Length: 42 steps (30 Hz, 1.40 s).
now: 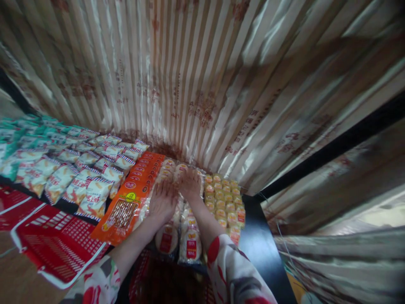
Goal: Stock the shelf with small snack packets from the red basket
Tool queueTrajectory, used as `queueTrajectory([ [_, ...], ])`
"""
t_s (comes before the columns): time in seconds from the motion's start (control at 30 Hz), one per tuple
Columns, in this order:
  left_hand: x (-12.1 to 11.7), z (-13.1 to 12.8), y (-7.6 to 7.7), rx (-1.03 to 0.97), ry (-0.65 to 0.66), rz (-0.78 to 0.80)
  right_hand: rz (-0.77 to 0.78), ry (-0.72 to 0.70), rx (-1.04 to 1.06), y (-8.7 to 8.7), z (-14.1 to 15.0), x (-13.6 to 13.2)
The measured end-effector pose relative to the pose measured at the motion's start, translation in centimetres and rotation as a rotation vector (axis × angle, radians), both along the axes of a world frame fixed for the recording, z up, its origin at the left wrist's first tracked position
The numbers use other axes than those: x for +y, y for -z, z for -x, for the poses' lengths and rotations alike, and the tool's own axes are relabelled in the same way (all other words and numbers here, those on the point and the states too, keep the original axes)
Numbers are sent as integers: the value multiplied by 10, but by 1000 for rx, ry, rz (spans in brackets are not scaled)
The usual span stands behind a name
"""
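Note:
My left hand lies flat, fingers stretched out, on clear packets of round pale cakes on a dark table. My right hand rests palm down on the same rows of packets a little farther back, its fingers spread. Neither hand grips anything. An orange pack with a window of brown sticks lies just left of my left hand. A block of small yellow-and-orange sweets packets sits right of my right hand. Both sleeves are white with red flowers.
Rows of white, orange and blue snack bags and green-white bags cover the table's left part. Red plastic baskets stand at lower left. A striped cream curtain hangs close behind the table.

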<state>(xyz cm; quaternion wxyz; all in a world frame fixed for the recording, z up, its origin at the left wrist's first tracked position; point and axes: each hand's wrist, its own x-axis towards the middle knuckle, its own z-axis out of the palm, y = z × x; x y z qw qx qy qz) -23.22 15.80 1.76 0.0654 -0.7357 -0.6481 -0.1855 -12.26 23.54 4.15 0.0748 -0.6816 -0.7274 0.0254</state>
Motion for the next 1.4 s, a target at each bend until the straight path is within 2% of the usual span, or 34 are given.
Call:
queueTrajectory([
  [0.17, -28, -25, -2, -59, 138, -29, 54, 41, -27, 6, -22, -2],
  [0.33, -68, -47, 11, -104, 304, -5, -26, 53, -17, 20, -25, -2],
  [0.47, -86, -57, 23, -153, 385, 31, -14, 65, -17, 24, -22, -1],
  [0.67, -87, -55, 29, -171, 450, 67, 3, 71, 10, 24, -21, 1],
  [1.0, -82, -46, 25, -110, 467, 101, 4, 64, 26, 28, -19, 3],
  [1.27, -82, -46, 22, -147, 467, 109, 35, 54, 12, 20, -18, 0],
  [1.4, -85, -43, 19, -182, 458, 105, -43, 24, 4, 15, -12, -4],
])
